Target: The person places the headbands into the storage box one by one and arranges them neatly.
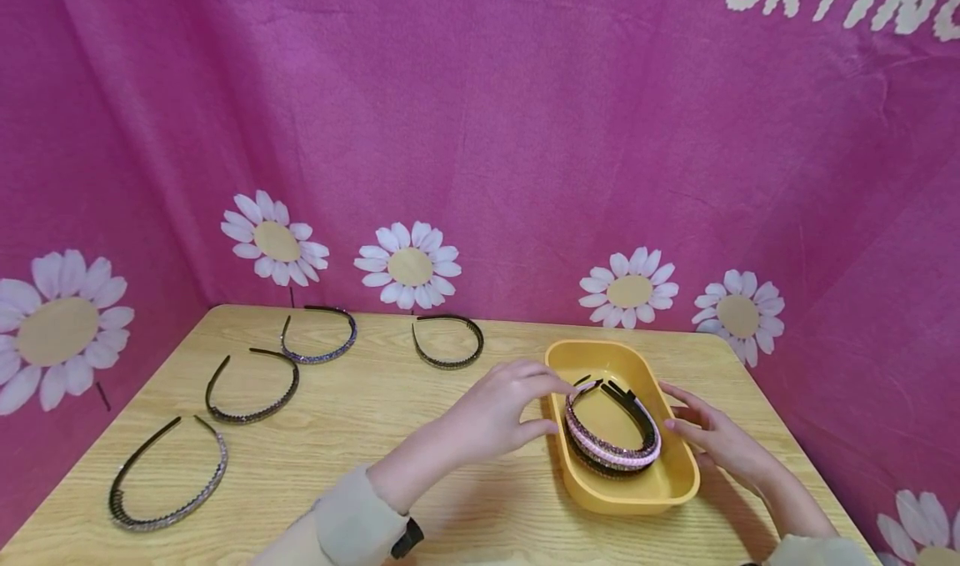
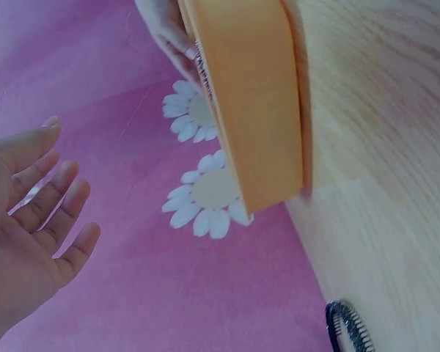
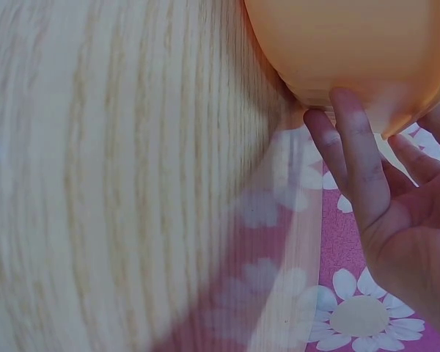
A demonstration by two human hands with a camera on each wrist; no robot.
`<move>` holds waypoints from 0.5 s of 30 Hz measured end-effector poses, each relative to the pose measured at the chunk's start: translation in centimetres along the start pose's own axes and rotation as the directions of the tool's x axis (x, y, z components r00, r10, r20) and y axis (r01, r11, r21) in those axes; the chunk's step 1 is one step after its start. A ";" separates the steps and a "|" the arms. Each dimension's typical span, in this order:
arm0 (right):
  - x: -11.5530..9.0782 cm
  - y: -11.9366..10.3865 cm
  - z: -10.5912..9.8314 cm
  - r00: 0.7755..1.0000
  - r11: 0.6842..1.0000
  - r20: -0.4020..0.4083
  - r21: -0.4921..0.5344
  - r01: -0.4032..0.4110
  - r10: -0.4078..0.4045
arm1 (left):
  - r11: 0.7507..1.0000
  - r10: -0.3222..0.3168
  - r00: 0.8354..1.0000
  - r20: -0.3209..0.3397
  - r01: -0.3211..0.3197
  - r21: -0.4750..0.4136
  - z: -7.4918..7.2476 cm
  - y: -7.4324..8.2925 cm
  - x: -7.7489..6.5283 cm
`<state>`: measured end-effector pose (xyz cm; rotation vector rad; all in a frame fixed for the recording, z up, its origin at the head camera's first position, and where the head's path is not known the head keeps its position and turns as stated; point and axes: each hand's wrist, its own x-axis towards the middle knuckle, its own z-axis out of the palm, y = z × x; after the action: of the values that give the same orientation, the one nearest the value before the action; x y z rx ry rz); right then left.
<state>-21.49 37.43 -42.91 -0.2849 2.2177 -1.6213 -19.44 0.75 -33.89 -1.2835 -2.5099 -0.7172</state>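
A yellow plastic tub (image 1: 622, 503) stands at the right of the table with several headbands stacked inside. A pink headband (image 1: 600, 456) lies at the top of the stack, with dark and glittery ones around it. My left hand (image 1: 487, 412) hovers over the tub's left rim, palm bare and fingers loosely spread in the left wrist view. Outside the opposite wall, my right hand (image 1: 723, 445) rests its fairly straight fingers (image 3: 363, 158) against the tub, the thumb near the rim.
On the left of the wooden table (image 1: 360, 466) lie a silvery headband (image 1: 180, 512), a dark beaded one (image 1: 251, 417) and a blue-purple one (image 1: 322, 358). A black headband (image 1: 448, 365) lies near the back edge. A pink daisy-print curtain (image 1: 510, 174) hangs behind.
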 end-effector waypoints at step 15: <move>0.0 0.2 0.0 1.000 1.000 0.008 -0.003 0.013 -0.013 | 0.999 -0.043 0.994 -0.103 0.044 0.008 -3.3 -1.2 -3.6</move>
<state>-21.47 37.55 -43.09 -0.3071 2.2170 -1.6205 -18.33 -4.06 -32.96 -1.1612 -2.4623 -0.7596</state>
